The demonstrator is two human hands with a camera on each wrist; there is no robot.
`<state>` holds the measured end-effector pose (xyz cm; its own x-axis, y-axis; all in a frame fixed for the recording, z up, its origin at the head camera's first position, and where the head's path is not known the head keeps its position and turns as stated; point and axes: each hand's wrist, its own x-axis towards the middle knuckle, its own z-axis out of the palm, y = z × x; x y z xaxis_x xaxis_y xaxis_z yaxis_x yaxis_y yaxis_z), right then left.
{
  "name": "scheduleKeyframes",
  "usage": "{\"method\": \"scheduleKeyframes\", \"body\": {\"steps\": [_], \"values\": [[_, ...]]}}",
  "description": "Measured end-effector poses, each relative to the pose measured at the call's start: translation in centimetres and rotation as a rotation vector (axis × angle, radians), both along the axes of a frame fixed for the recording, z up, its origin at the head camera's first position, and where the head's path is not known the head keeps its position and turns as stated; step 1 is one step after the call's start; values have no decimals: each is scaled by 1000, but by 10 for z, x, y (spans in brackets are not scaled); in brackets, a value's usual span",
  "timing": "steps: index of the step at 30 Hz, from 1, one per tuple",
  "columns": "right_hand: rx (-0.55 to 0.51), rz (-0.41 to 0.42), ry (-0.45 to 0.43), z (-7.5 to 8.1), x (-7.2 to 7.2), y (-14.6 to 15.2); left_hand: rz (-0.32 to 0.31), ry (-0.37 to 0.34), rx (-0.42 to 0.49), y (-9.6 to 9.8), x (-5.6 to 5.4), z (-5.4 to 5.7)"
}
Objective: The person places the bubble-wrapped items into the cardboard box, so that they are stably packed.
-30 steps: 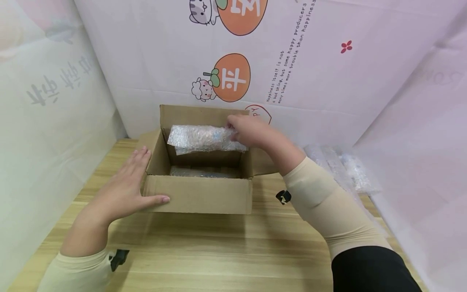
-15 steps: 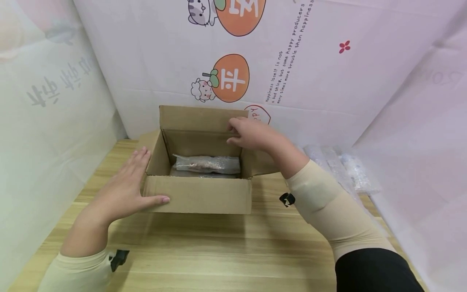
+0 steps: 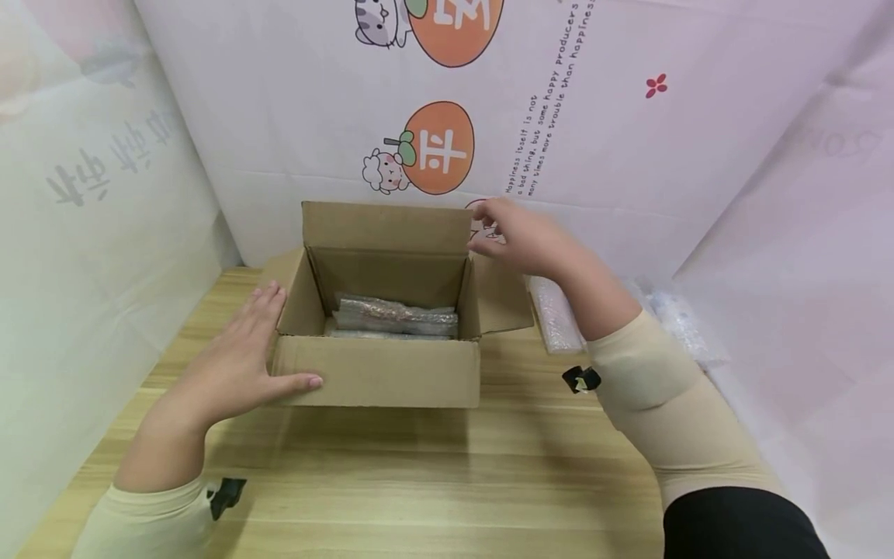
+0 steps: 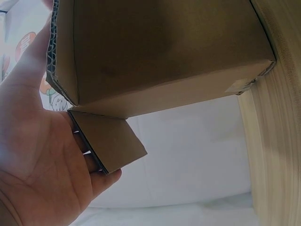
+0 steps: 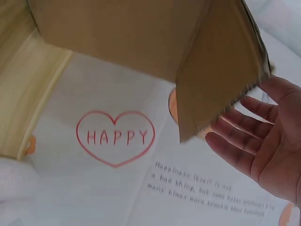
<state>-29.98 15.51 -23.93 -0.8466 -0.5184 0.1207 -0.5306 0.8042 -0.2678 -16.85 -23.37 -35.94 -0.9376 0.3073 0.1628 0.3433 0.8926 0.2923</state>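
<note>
An open cardboard box (image 3: 377,374) stands on the wooden table with its flaps spread outward. Inside it lie bubble-wrapped packages (image 3: 394,314), one on top of another; the wrapping hides most of what they contain. My left hand (image 3: 233,369) rests at the box's front left corner, thumb along the front flap and fingers stretched along the side flap (image 4: 109,143). Over the right side flap (image 5: 221,70), my right hand (image 3: 527,239) is held with relaxed fingers and nothing in them. In the right wrist view its fingertips are right at that flap's edge.
To the right of the box, partly behind my right forearm, lie a bubble-wrapped piece (image 3: 556,314) and more bubble wrap (image 3: 676,318). A white printed sheet (image 3: 594,233) hangs close behind the box, and more sheeting encloses both sides of the table (image 3: 391,489).
My right hand let go of a bubble-wrapped package, which dropped into the box. It then moved right, away from the opening to the right flap. My left hand has stayed put.
</note>
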Motion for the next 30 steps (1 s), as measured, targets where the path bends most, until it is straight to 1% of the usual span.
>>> {"method": "scheduleKeyframes", "body": {"steps": [7, 12, 16, 22, 26, 30], "values": [[-70, -104, -12, 9, 6, 36, 3, -14, -1, 0, 1, 1], [-115, -150, -6, 8, 11, 64, 2, -5, 3, -1, 1, 0], [-127, -203, -6, 4, 13, 86, -3, 6, 2, -1, 1, 0], [-120, -290, -7, -3, 19, 121, -1, -4, -10, 0, 1, 1], [-128, -323, -2, -9, 22, 144, 2, -18, -7, 0, 1, 1], [-127, -354, -21, -18, 24, 168, 2, -23, -2, 0, 1, 2]]}}
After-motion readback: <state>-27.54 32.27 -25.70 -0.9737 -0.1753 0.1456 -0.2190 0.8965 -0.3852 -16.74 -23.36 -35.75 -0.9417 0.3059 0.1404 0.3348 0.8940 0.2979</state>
